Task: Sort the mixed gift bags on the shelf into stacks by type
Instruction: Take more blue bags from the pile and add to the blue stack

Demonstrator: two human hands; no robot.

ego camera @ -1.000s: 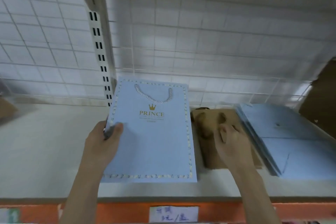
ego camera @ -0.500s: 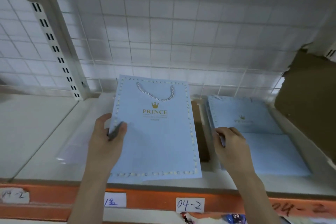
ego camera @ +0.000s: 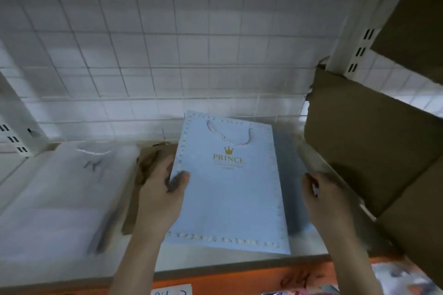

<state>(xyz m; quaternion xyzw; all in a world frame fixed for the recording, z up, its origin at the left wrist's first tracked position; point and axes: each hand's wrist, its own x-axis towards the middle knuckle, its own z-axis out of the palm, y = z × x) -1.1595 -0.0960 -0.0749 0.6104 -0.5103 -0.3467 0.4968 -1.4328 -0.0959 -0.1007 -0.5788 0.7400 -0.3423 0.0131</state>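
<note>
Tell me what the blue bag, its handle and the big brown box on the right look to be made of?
Blue bag: looks like stiff matte paper or card, since it stays flat in the left hand with gold lettering printed on it. Handle: a twisted pale cord, seemingly silky rope. Brown box: cardboard by its dull brown faces and ragged edge.

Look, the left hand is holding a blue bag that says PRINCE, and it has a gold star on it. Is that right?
Not quite. The head view shows a gold crown, not a star, above PRINCE. The rest holds: the left hand grips the blue bag by its edge.
</note>
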